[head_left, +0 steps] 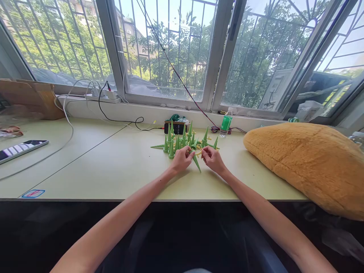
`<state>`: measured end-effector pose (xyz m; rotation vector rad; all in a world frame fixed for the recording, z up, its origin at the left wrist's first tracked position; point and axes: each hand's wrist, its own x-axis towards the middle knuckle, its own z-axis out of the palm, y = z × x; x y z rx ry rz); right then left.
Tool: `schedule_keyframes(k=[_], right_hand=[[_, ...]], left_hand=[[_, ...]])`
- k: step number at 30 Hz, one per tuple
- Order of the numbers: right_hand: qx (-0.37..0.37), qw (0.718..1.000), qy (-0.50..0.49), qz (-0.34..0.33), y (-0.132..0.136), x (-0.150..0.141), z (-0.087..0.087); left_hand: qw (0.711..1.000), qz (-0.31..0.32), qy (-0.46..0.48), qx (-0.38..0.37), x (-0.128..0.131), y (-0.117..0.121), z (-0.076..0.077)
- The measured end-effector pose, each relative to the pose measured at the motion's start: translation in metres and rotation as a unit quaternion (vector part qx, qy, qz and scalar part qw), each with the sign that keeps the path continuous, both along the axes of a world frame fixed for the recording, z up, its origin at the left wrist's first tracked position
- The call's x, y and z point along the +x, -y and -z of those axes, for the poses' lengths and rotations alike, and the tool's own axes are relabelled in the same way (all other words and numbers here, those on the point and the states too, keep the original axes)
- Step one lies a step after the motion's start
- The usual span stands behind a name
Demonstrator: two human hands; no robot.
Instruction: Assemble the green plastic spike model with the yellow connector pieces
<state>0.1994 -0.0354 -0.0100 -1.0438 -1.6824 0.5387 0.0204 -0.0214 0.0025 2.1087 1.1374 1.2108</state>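
My left hand [182, 158] is closed on a green plastic cone [196, 163], whose pointed end slants down toward the table's front edge. Facing it, my right hand [212, 158] pinches a small yellow plastic piece [198, 153] close to the cone's wide end; whether the two parts touch I cannot tell. Just beyond my hands stands a cluster of similar green cones [171, 151], several upright and some lying on their sides. More small yellow pieces [214, 129] show among and behind them.
A phone [179, 128] leans behind the cones, with a water bottle [226, 123] to its right. At right lies a large tan plush cushion [307, 163]. Another phone [22, 148], a white cable [66, 140] and a cardboard box [31, 98] are at left. A power strip [104, 96] sits on the sill.
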Motion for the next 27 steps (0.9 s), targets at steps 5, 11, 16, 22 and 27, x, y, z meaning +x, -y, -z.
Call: schedule_keyframes(k=[5, 11, 16, 22, 27], right_hand=[[0.007, 1.000, 0.015, 0.000, -0.0005, 0.0009, 0.0003], [0.014, 1.000, 0.013, -0.008, -0.0014, 0.0000, 0.0012], [0.018, 1.000, 0.018, -0.015, -0.0006, 0.0003, 0.0000], [0.015, 0.999, 0.044, -0.028, 0.0018, -0.0008, -0.0028], [0.023, 0.998, 0.055, -0.022, 0.0014, -0.0006, -0.0021]], left_hand=[[1.000, -0.002, 0.000, 0.010, -0.0002, -0.0002, 0.0000], [1.000, -0.009, 0.007, 0.007, 0.0000, -0.0007, -0.0003], [1.000, -0.004, 0.004, 0.018, 0.0002, -0.0009, 0.0000], [1.000, 0.004, 0.001, 0.025, 0.0001, -0.0006, 0.0007], [1.000, 0.007, -0.001, 0.028, 0.0001, 0.0004, 0.0001]])
